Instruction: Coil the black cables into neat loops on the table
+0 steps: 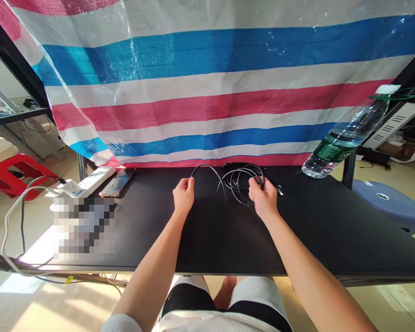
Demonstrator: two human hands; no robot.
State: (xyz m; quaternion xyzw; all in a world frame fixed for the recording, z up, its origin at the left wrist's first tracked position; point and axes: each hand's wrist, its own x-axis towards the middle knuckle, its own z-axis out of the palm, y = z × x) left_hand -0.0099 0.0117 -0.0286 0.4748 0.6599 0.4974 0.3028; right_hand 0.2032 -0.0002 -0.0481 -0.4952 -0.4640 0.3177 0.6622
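Note:
A black cable [240, 184] lies partly coiled in several loops above the black tabletop [224, 240]. My right hand [263, 196] is closed around the bundled loops at their right side. Between the finger and thumb of my left hand [184, 196] is a length of the same cable, which arches up and over toward the coil. Both hands are over the middle of the table, a short way apart. Near the far edge, the rest of the coil sits behind my right hand and is partly hidden by it.
On the left are a white power strip [96, 181] with a plugged-in charger [70, 188], a phone [118, 183] and a blurred-out patch. A water bottle [346, 133] leans at the back right, tied at its neck. Striped sheeting [207, 101] hangs behind the table.

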